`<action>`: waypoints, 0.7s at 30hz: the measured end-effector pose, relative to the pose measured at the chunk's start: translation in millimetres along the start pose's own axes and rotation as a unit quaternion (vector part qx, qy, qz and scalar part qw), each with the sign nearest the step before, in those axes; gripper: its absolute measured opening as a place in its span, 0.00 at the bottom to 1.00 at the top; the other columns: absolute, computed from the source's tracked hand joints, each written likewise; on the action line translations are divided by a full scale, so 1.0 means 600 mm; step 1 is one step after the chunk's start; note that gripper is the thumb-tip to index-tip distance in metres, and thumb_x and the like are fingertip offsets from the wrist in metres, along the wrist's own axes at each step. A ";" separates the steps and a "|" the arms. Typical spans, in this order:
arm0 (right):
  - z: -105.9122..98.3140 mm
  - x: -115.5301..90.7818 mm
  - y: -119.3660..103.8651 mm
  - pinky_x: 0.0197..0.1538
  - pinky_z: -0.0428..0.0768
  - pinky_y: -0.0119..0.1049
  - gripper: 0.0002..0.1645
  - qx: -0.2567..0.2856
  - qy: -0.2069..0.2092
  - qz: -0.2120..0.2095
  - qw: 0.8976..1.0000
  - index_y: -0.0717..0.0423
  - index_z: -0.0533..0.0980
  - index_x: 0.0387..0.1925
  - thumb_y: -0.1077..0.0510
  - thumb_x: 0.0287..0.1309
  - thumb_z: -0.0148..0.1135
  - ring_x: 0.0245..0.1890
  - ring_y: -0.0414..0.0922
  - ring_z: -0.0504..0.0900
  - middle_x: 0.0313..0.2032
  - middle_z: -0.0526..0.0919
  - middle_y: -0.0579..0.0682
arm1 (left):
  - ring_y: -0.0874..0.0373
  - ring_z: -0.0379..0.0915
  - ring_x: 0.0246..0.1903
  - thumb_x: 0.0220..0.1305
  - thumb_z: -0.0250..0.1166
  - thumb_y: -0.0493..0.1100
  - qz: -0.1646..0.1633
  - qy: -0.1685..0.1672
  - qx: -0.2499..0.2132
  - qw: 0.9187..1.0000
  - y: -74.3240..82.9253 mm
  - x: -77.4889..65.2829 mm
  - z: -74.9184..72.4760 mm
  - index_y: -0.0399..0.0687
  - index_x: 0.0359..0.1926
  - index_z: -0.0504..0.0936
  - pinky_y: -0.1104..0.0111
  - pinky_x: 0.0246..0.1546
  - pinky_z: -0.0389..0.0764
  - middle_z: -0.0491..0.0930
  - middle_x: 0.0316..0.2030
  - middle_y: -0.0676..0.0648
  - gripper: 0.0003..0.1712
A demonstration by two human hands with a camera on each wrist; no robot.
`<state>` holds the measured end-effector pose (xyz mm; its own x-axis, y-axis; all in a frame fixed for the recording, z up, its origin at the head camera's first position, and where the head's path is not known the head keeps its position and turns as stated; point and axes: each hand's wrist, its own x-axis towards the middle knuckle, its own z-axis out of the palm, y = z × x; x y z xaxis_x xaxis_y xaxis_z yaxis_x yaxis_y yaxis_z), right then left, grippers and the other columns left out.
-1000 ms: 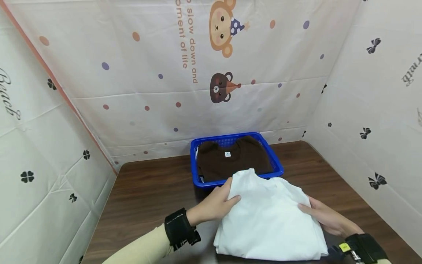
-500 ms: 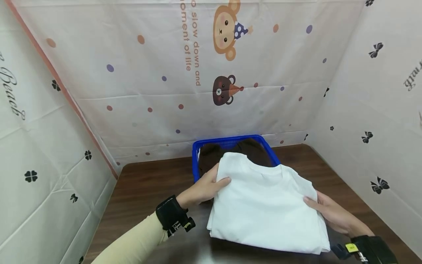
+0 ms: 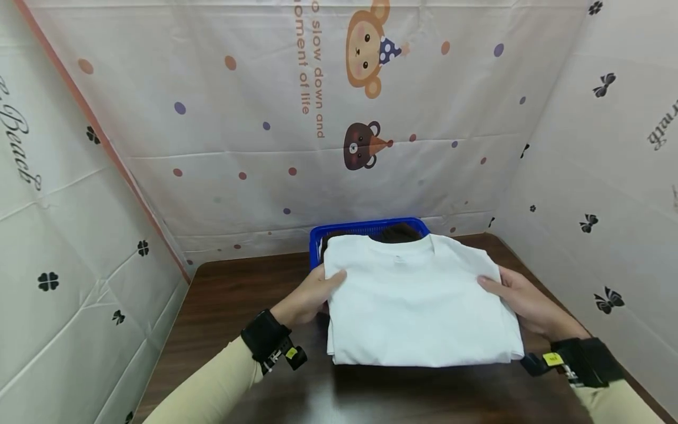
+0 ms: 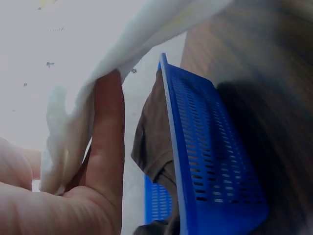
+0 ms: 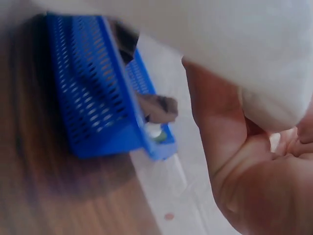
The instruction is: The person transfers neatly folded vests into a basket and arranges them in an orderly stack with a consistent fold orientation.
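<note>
A folded white T-shirt (image 3: pixel 418 306) is held up off the table, its neckline facing the back wall. My left hand (image 3: pixel 307 294) grips its left edge, thumb on top and fingers underneath. On the opposite edge, my right hand (image 3: pixel 529 300) pinches the cloth in the same way. Behind and partly under the shirt stands a blue plastic basket (image 4: pixel 215 147), mostly hidden from the head view. Dark brown folded clothing (image 4: pixel 156 127) lies in the basket and shows over its rim in the left wrist view.
The brown wooden table (image 3: pixel 238 288) ends at a patterned cloth wall (image 3: pixel 238 200) at the back. Similar cloth hangs at left and right. The basket stands close to the back wall.
Both hands have carried the white T-shirt forward and a little left, levelling it. It now covers most of the basket and brown clothing in the head view.
</note>
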<state>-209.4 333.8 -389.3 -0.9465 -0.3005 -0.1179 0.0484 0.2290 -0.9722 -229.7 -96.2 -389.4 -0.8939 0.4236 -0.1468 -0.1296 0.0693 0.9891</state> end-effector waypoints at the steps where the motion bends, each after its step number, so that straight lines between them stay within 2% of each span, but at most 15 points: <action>1: 0.001 0.005 -0.009 0.42 0.85 0.61 0.39 -0.005 0.002 -0.002 1.000 0.55 0.50 0.79 0.48 0.79 0.52 0.43 0.61 0.88 0.50 0.83 0.60 | 0.52 0.83 0.38 0.83 0.50 0.51 -0.006 0.005 -0.011 1.000 -0.001 0.001 -0.003 0.49 0.71 0.63 0.56 0.35 0.86 0.81 0.47 0.40 0.24; 4: 0.003 0.025 -0.035 0.41 0.87 0.58 0.41 -0.021 0.008 -0.005 1.000 0.53 0.49 0.81 0.46 0.78 0.54 0.41 0.59 0.89 0.50 0.82 0.60 | 0.52 0.83 0.39 0.83 0.50 0.49 -0.013 0.014 -0.037 0.999 -0.004 0.005 -0.011 0.49 0.72 0.62 0.59 0.35 0.85 0.81 0.48 0.41 0.23; 6: 0.004 0.038 -0.048 0.39 0.87 0.55 0.43 -0.045 0.016 -0.014 0.999 0.58 0.48 0.80 0.45 0.78 0.53 0.40 0.55 0.88 0.50 0.80 0.60 | 0.51 0.83 0.42 0.82 0.53 0.47 -0.011 0.014 -0.045 0.999 -0.004 0.008 -0.015 0.50 0.72 0.61 0.59 0.37 0.85 0.80 0.51 0.40 0.24; 10: 0.005 0.070 -0.071 0.40 0.88 0.51 0.42 -0.064 0.018 -0.017 0.998 0.59 0.51 0.79 0.44 0.78 0.53 0.40 0.52 0.87 0.50 0.79 0.60 | 0.46 0.82 0.51 0.76 0.60 0.36 0.003 0.006 -0.056 0.998 -0.001 0.009 -0.022 0.53 0.74 0.58 0.52 0.45 0.85 0.75 0.60 0.38 0.32; 12: 0.005 0.085 -0.080 0.40 0.87 0.49 0.41 -0.072 0.016 -0.015 0.997 0.59 0.53 0.79 0.44 0.78 0.53 0.40 0.51 0.87 0.50 0.79 0.60 | 0.44 0.79 0.55 0.74 0.60 0.30 0.008 0.008 -0.058 0.998 0.003 0.008 -0.025 0.53 0.75 0.56 0.49 0.49 0.84 0.72 0.64 0.38 0.37; 15: 0.004 0.107 -0.090 0.40 0.87 0.49 0.38 -0.078 0.007 -0.015 0.997 0.58 0.55 0.78 0.44 0.78 0.52 0.41 0.52 0.86 0.51 0.79 0.61 | 0.43 0.76 0.59 0.73 0.59 0.27 0.010 0.035 -0.046 0.998 0.012 0.008 -0.029 0.52 0.77 0.55 0.48 0.52 0.82 0.69 0.66 0.38 0.39; 21: 0.003 0.145 -0.104 0.42 0.86 0.48 0.36 -0.096 -0.007 -0.025 0.995 0.55 0.55 0.78 0.44 0.79 0.51 0.42 0.53 0.84 0.55 0.75 0.65 | 0.42 0.73 0.62 0.75 0.56 0.28 0.013 0.093 -0.027 0.995 0.037 0.019 -0.048 0.47 0.79 0.53 0.50 0.58 0.80 0.68 0.67 0.37 0.38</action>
<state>-294.0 291.7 -339.3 -0.9416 -0.3284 -0.0744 -0.0614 0.3849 -0.9209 -254.8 -115.7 -368.7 -0.9608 0.2492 -0.1217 -0.1233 0.0095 0.9923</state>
